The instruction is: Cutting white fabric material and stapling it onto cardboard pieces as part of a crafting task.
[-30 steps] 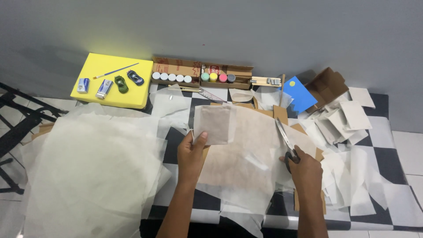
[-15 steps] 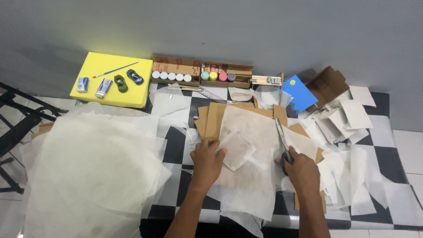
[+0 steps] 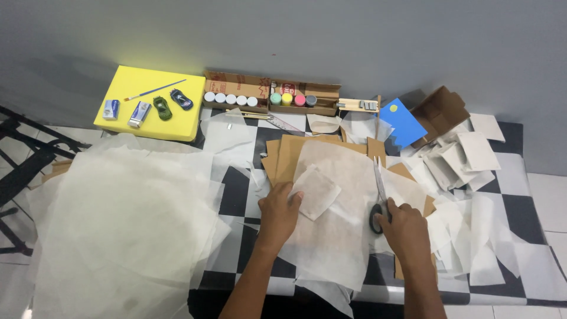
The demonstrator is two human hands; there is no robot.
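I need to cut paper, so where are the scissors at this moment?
In the head view, the scissors are right of centre, held in the right hand, blades pointing away over the thin white paper sheet.

tissue sheet [image 3: 339, 236]: thin paper, translucent, matt, lightly creased
cut square [image 3: 316, 192]: same tissue paper, matt
cardboard [image 3: 286, 156]: brown, matt, slightly rough
scissors [image 3: 378, 183]: bright metal blades, dark plastic handle
yellow block [image 3: 147, 103]: matt, foam-like
floor covering [image 3: 236, 189]: checkered, smooth, slight sheen

Home craft corner: paint pots [image 3: 230, 98], brush [image 3: 155, 90], cardboard [image 3: 289, 155], tissue sheets [image 3: 118, 218].
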